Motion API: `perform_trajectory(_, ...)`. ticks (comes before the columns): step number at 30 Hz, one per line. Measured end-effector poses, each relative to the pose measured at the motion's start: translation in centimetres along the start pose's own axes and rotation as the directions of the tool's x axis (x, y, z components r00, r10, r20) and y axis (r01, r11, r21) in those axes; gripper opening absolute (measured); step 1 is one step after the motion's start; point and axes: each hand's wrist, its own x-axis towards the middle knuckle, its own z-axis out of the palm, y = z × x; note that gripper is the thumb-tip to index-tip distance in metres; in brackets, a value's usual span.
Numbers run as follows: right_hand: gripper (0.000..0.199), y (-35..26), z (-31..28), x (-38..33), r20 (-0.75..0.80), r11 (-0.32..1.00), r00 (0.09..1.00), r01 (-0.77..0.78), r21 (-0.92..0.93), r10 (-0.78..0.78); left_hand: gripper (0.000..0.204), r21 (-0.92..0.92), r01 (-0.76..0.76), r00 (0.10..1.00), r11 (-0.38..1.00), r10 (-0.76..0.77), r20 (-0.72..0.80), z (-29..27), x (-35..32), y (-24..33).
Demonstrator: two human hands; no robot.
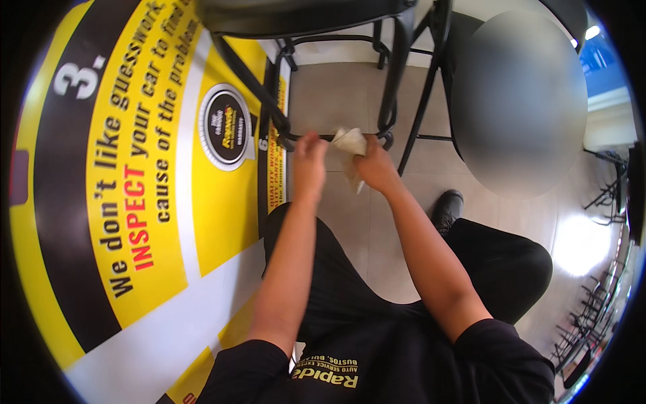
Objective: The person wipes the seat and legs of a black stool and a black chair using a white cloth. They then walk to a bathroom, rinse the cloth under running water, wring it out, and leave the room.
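Observation:
A black metal-framed chair (397, 74) stands in front of me, with its low front crossbar running between the two leg ends. My right hand (375, 165) is closed round a crumpled whitish cloth (350, 143), which lies against the right part of that bar. The cloth's lower end hangs down toward the floor. Close to the bar's left end is my left hand (309, 165), raised with its fingers at bar height. Motion smears those fingers, so whether they grip the bar is unclear.
A yellow, black and white printed wall panel (168, 202) rises close on my left. At the upper right, a grey blurred oval (518, 101) covers part of the view. My black shoe (447, 210) rests on the tiled floor (350, 222). More dark chairs (589, 310) line the far right.

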Motion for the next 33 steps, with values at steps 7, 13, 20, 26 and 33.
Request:
perform_trajectory(7,0.067,-5.8,-5.0,-2.5,0.614,0.968,0.789,0.125,-0.218,0.037,0.052,-0.54,0.643,0.764,0.544,-0.501,0.406,4.1,-3.7,-4.6)
perform_trajectory(13,0.07,-1.4,-7.8,1.6,0.294,0.913,0.954,0.064,-0.403,0.063,0.046,-0.72,0.495,0.796,0.486,-0.586,0.152,8.4,-1.5,-10.1)
perform_trajectory(20,0.062,-8.1,-8.2,4.2,-0.215,0.94,0.924,0.276,-0.2,-0.317,0.031,-0.893,0.15,0.878,0.425,-0.472,-0.077,16.8,6.1,-11.6)
perform_trajectory(26,0.02,-5.2,-7.8,8.6,-0.309,0.895,0.943,0.238,0.378,-0.121,0.036,-0.955,0.24,0.866,0.175,-0.484,0.129,17.7,4.8,-7.2)
perform_trajectory(33,0.015,-5.0,-7.1,9.4,-0.318,0.868,0.928,0.313,0.385,-0.194,0.021,-0.936,0.31,0.831,0.169,-0.527,0.18,7.4,9.7,-8.7)
